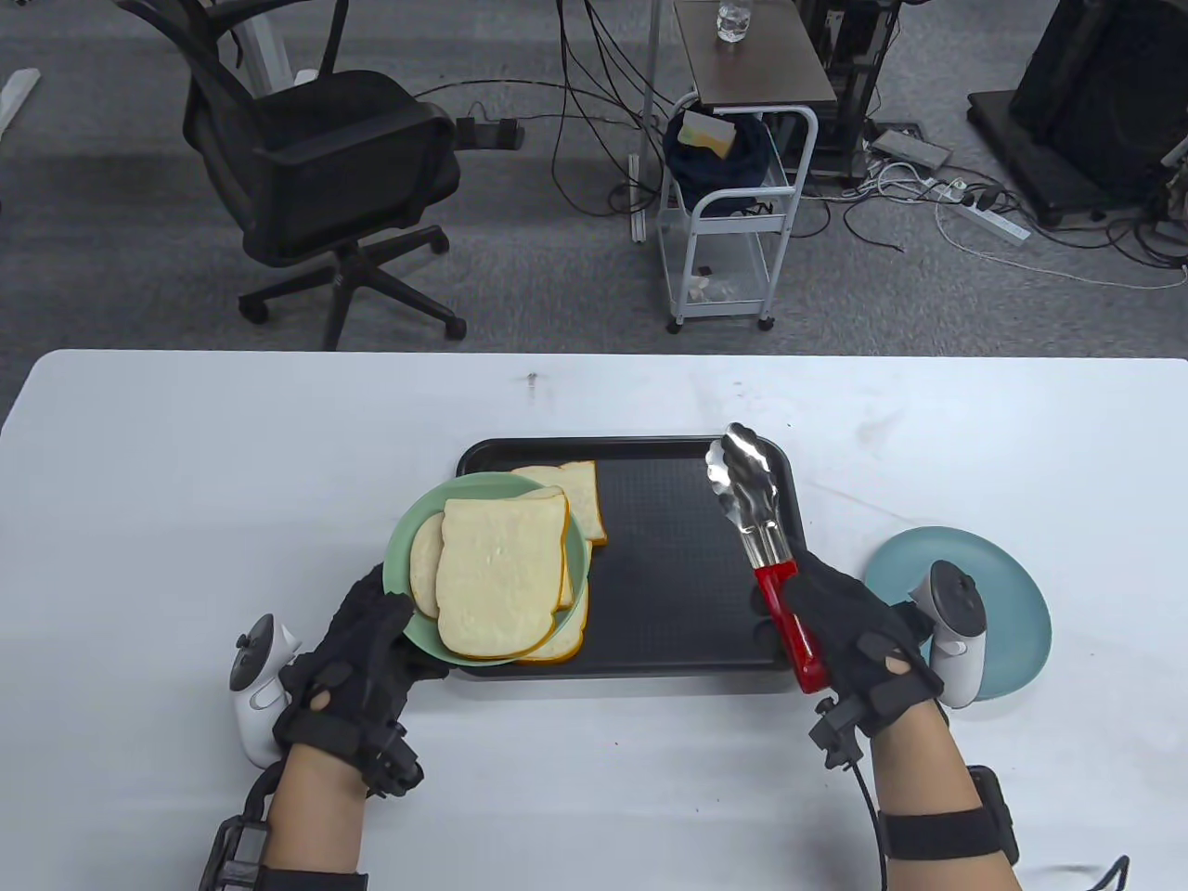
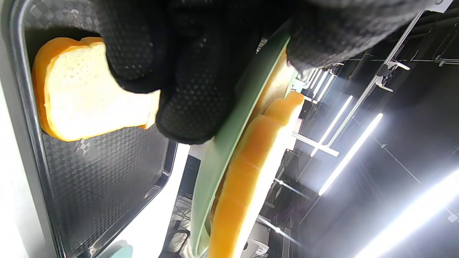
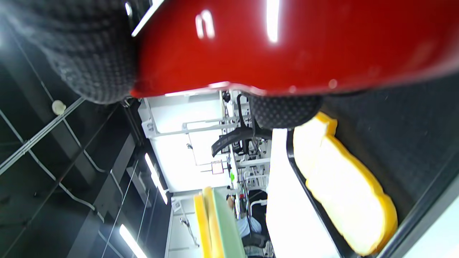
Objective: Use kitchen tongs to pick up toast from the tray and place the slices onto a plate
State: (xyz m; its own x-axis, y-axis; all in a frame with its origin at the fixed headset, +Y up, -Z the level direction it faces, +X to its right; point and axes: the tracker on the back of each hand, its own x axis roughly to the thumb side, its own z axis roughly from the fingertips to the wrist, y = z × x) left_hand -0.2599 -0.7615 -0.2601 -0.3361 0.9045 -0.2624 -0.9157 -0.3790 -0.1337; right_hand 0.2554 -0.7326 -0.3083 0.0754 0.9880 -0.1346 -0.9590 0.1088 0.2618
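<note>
My left hand [image 1: 371,640] grips the near-left rim of a green plate [image 1: 408,548] and holds it lifted over the left side of the black tray [image 1: 687,575]. Toast slices [image 1: 501,575] lie stacked on the plate. More toast [image 1: 585,497] lies on the tray, partly hidden under the plate. In the left wrist view the gloved fingers [image 2: 190,89] curl under the plate [image 2: 218,150], with a tray slice [image 2: 89,100] below. My right hand [image 1: 854,631] grips the red handle of the steel tongs [image 1: 756,520]. Their tips hover over the tray's right side and hold nothing.
A blue plate [image 1: 1012,594] sits on the white table to the right of the tray, partly under my right hand's tracker. Beyond the table's far edge stand an office chair [image 1: 325,176] and a small white cart [image 1: 733,213].
</note>
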